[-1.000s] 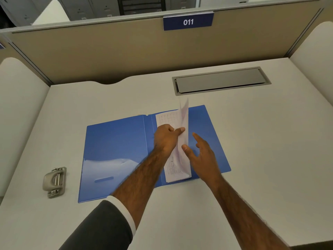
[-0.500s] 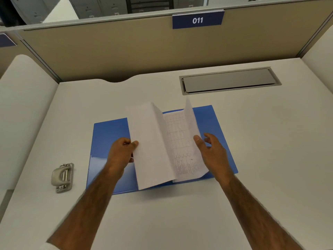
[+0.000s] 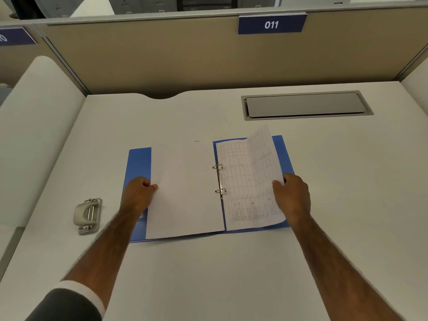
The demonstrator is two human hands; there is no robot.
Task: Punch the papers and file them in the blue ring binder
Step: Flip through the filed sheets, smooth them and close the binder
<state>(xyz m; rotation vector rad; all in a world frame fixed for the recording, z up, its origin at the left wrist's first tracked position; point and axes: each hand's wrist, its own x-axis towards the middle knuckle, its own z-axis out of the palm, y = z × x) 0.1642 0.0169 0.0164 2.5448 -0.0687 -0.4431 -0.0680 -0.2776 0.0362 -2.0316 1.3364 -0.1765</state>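
Blue ring binder point(image 3: 138, 163) lies open and flat on the desk point(image 3: 208, 274), near the front-centre, its two metal rings point(image 3: 219, 179) exposed at the spine. Hole punch point(image 3: 88, 215) sits apart to the left, untouched by either hand, so punching looks finished. Papers are in the binder: a blank-backed sheet point(image 3: 185, 191) is spread over the left cover, and printed sheets point(image 3: 250, 181) lie on the right cover, with the far right corner curling up. Both appear threaded on the rings, though at this resolution the holes cannot be made out, nor whether the rings are fully closed. Left hand point(image 3: 139, 193) has its fingers curled on the outer edge of the blank-backed sheet, pinching it. Right hand point(image 3: 293, 195) grips the outer edge of the printed sheets, thumb on top. Judgement: filing is mostly done; what remains is likely settling the pages and shutting the cover. Against half a second ago: the left sheet was then raised mid-turn and hid the rings, and it now lies nearly flat. The hands, close together at the centre a second ago, are now well apart at opposite page edges.
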